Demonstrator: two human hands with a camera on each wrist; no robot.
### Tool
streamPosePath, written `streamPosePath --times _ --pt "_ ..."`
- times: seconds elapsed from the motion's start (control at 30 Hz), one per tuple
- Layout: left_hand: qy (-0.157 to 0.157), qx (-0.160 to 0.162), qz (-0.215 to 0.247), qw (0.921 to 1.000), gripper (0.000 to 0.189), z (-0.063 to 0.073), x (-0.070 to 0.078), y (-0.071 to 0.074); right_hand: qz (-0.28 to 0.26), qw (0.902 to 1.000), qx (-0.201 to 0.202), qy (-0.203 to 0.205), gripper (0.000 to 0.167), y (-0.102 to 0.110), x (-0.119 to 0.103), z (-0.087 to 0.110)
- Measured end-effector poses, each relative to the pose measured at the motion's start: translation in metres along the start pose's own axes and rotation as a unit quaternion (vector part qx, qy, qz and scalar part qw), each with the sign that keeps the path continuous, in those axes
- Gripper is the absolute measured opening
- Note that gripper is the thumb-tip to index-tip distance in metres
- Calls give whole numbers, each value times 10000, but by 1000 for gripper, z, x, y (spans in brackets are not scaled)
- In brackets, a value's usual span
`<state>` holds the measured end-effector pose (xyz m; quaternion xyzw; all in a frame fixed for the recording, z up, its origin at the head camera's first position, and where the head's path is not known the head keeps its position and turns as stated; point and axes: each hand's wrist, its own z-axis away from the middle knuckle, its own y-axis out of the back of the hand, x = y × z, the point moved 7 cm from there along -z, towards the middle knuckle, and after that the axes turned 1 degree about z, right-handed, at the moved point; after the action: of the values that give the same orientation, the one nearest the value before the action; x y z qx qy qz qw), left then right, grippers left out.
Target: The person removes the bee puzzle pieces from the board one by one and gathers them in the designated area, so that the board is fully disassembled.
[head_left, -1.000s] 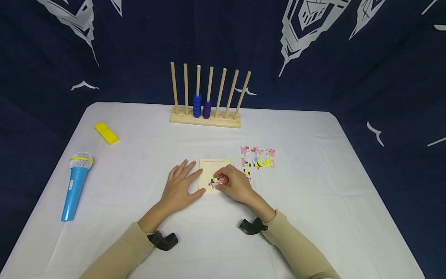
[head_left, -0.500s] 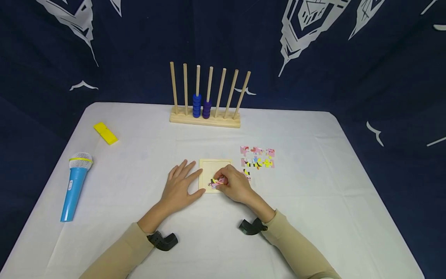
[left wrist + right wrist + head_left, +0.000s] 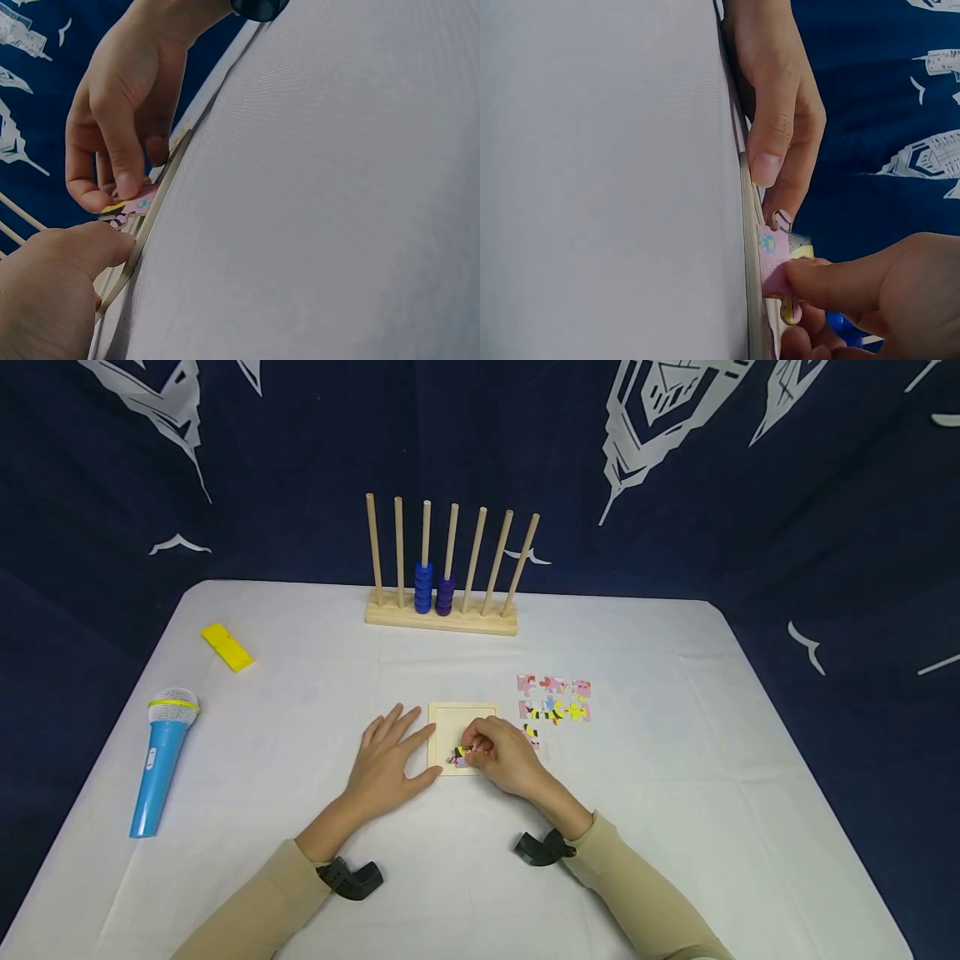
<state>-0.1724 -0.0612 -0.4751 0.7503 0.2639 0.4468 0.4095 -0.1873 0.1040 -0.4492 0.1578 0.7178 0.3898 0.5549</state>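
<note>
A shallow wooden puzzle tray lies in front of me on the table. My left hand has its fingers spread flat beside it, with the thumb on the tray's left edge. Between thumb and fingers my right hand pinches a pink puzzle piece marked with yellow and a small blue-green spot. That piece is tilted above the tray's near part. Close by its left side, a black, yellow and pink area of puzzle piece shows in the tray. The fingers partly hide how the pieces meet.
Several loose puzzle pieces lie in rows right of the tray, one partly behind the right hand. A wooden peg stand with blue and purple beads stands at the back. At left are a blue toy microphone and a yellow block.
The pinched piece has tilted a little within the right fingers, and less of its yellow part shows. The right fingers shifted slightly. My left hand has stayed in place.
</note>
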Motion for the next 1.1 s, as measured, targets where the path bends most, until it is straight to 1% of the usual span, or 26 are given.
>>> streamPosePath --times 0.17,0.3,0.37,0.43,0.6,0.73,0.9,1.0,1.1 --pt "-7 5 -4 10000 58 0 0 1 -562 9981 -220 -92 11 5 -7 -2" --pt "-2 42 9 10000 58 0 1 2 -1087 9930 -421 -201 7 13 -15 -5" --pt "20 31 21 10000 59 0 1 1 -1290 9900 -475 -311 6 18 -14 -5" --pt "40 8 35 10000 59 0 1 1 -1349 9889 -467 -416 5 24 -10 -5" --pt "65 -41 69 9999 59 0 1 -1 -1217 9895 -206 -752 5 46 12 4" --pt "65 -17 101 9999 59 0 1 -1 -1314 9849 96 -1123 6 65 38 14" --pt "87 -23 128 9999 59 0 1 -1 -1323 9806 499 -1357 11 88 68 26" --pt "87 -27 119 9999 59 0 2 -1 -1231 9793 639 -1473 13 97 80 33" --pt "82 -23 116 9999 59 0 2 -1 -1136 9776 682 -1635 14 100 88 38"
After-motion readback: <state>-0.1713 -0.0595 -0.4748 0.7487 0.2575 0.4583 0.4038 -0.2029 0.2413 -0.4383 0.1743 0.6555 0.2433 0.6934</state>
